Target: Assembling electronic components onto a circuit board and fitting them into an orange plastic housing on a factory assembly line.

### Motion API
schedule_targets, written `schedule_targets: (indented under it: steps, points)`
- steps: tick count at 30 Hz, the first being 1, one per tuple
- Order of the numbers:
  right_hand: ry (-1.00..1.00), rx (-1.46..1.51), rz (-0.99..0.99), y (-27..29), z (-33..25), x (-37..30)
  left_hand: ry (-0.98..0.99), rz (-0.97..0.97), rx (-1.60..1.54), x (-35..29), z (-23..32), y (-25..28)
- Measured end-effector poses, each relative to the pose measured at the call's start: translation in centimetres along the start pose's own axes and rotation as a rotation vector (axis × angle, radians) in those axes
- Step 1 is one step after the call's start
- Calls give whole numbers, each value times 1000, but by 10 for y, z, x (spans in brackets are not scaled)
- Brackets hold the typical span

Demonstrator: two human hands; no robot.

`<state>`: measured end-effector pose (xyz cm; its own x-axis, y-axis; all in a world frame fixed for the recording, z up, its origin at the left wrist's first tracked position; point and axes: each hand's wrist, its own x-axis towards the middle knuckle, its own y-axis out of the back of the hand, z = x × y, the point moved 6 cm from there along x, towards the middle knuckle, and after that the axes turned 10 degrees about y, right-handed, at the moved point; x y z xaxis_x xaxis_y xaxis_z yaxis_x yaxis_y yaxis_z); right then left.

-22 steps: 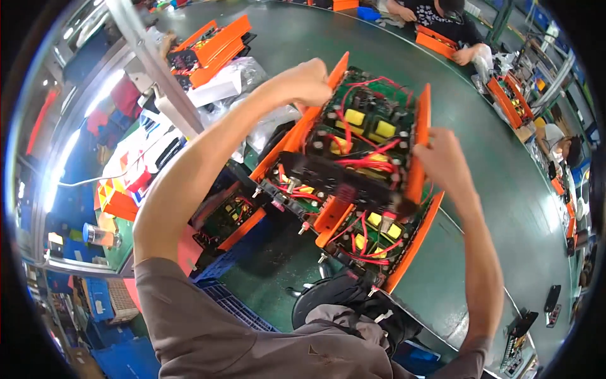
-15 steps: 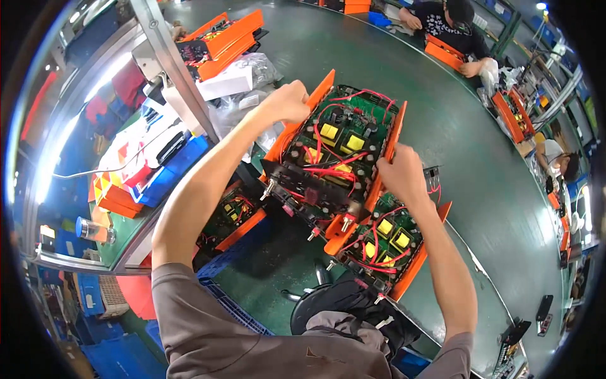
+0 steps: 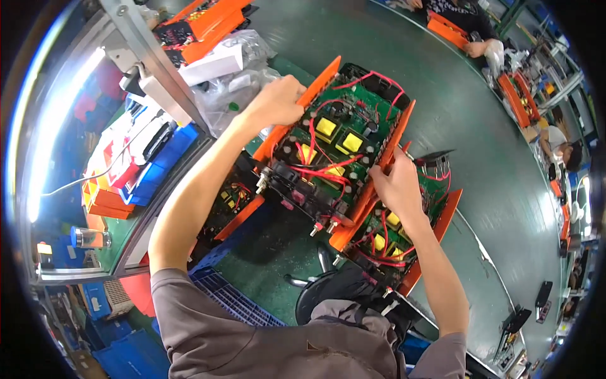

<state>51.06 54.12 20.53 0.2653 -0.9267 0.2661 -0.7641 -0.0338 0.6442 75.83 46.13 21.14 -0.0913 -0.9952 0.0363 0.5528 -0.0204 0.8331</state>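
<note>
My left hand (image 3: pixel 278 102) is closed on the upper left orange side wall of an open power inverter case (image 3: pixel 325 72). My right hand (image 3: pixel 399 189) grips its right side wall, thumb toward the inside. The case is tilted. In it lie a green circuit board (image 3: pixel 360 114), yellow-topped transformers (image 3: pixel 326 128) and red wires. Metal terminals stick out of its black end panel (image 3: pixel 297 192), which faces me. A second similar inverter case (image 3: pixel 432 243) sits under my right forearm, partly covered by the first and by my arm.
Lower left, another inverter case (image 3: pixel 240 218) rests by a blue crate (image 3: pixel 230 294). A metal post (image 3: pixel 154 69) and plastic bags (image 3: pixel 221 101) stand left of my left hand. Across the green table (image 3: pixel 486 183), a person's hand (image 3: pixel 475 48) is near an orange case (image 3: pixel 447 30).
The held inverter case has moved slightly left and away from the second case, exposing more of it. Both hands keep their grip. The whole view has shifted a little.
</note>
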Motion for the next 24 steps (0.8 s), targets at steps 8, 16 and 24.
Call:
schedule_targets:
  steps: [8, 16, 24]
  points:
    - [-118, 142, -38, -7, -6, -13, -27, 18, 23, -1, 7, 3]
    - [-96, -51, 89, -4, 21, -34, 123, 515, -512, -86, -36, 21]
    - [-68, 493, 109, -31, -6, -35, 786, 351, -1821, -246, -54, -196]
